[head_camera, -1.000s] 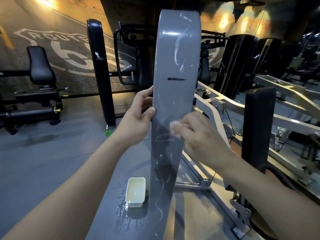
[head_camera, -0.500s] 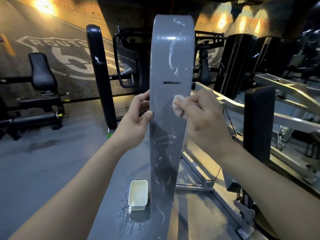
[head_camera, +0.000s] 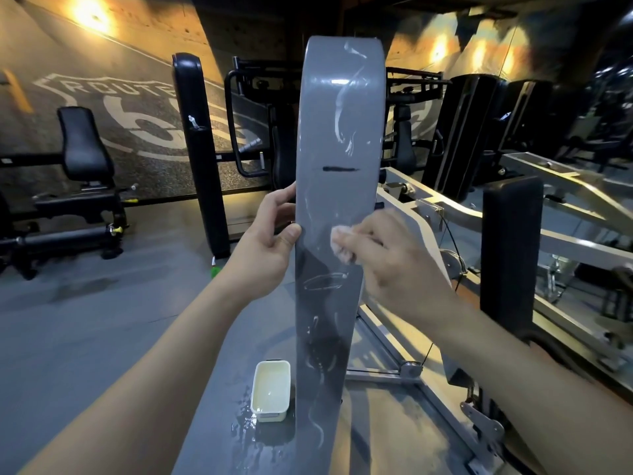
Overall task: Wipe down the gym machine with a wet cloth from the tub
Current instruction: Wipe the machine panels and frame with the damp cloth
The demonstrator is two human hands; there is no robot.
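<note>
A tall grey upright panel of the gym machine (head_camera: 340, 138) rises in the middle of the view, streaked with wet marks. My left hand (head_camera: 265, 246) grips its left edge, thumb on the front face. My right hand (head_camera: 394, 258) presses a small white wet cloth (head_camera: 342, 246) against the panel's front at mid height; the hand is blurred. A cream rectangular tub (head_camera: 270, 390) stands on the grey floor at the panel's foot, left side, with spilled water around it.
The machine's white frame (head_camera: 424, 214) and a black upright pad (head_camera: 510, 252) lie to the right. A black padded post (head_camera: 198, 149) and a black seat bench (head_camera: 84, 149) stand to the left on the grey floor. More machines fill the background.
My right hand with the cloth rose up the panel from one second ago to half a second ago, then came back down to mid height. My left hand kept its grip.
</note>
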